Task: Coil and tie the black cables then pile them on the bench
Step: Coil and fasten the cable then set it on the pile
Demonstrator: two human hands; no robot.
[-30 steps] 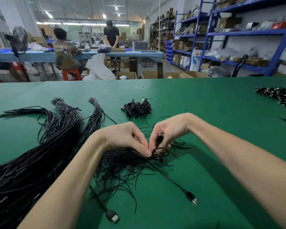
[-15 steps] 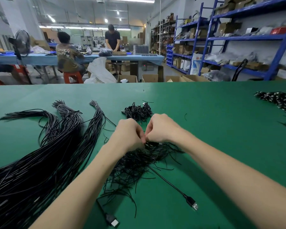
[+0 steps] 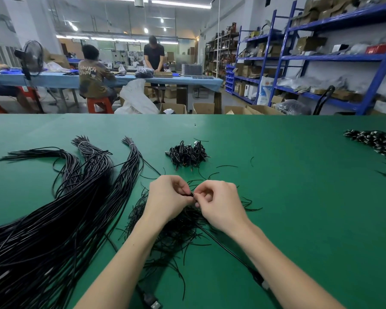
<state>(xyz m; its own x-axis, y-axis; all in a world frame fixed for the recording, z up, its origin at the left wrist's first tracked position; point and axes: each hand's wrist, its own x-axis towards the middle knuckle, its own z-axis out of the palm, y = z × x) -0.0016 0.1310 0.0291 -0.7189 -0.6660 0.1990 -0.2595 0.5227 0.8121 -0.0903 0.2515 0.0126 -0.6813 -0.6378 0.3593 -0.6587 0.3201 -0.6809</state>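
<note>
Fingertips of the left hand (image 3: 167, 198) and right hand (image 3: 218, 202) now pinch the cable (image 3: 191, 194) at frame centre (plug upright a second ago, now tucked away), suggesting tying has begun.

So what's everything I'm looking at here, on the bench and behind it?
bench: one, green, fills the foreground
long cables: many, black, bundled, left side of bench
tied coils: a small pile, black, middle of bench beyond the hands
loose ties: a heap of thin black strands, under the hands
plug cable: one, black, runs from the heap toward the near edge
plug pile: one, black with pale ends, far right of bench
shelves: blue racks with boxes, right wall
far table: one, blue cover, two people at it
fan: one, black, left background
left hand: pinches something small and black
right hand: pinches the same small piece
</note>
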